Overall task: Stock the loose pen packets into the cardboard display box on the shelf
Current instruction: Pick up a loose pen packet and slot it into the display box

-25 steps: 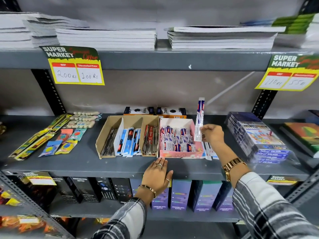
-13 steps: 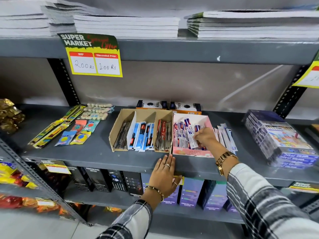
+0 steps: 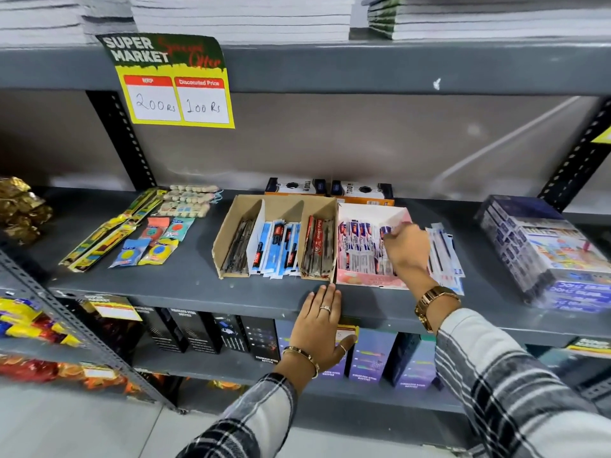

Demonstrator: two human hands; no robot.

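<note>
A pink cardboard display box (image 3: 370,283) stands on the grey shelf (image 3: 185,282), filled with white, blue and red pen packets (image 3: 357,252) set on end. My right hand (image 3: 408,251) reaches into the box's right side. Its fingertips pinch the top of a pen packet (image 3: 385,231) standing among the others. Several loose pen packets (image 3: 444,256) lie flat on the shelf just right of the box, partly hidden by my wrist. My left hand (image 3: 319,325) rests flat on the shelf's front edge below the box and holds nothing.
A brown three-compartment box (image 3: 228,233) of pens touches the pink box's left side. Flat packets (image 3: 132,233) lie further left. A wrapped stack of colour boxes (image 3: 542,249) sits at the right. Two small boxes (image 3: 330,186) stand behind. Notebooks fill the upper shelf, bottle boxes the lower one.
My right hand brought a pen packet from upright above the shelf down into the pink box and slid it toward the back. The left hand stayed on the shelf edge. The camera shifted left.
</note>
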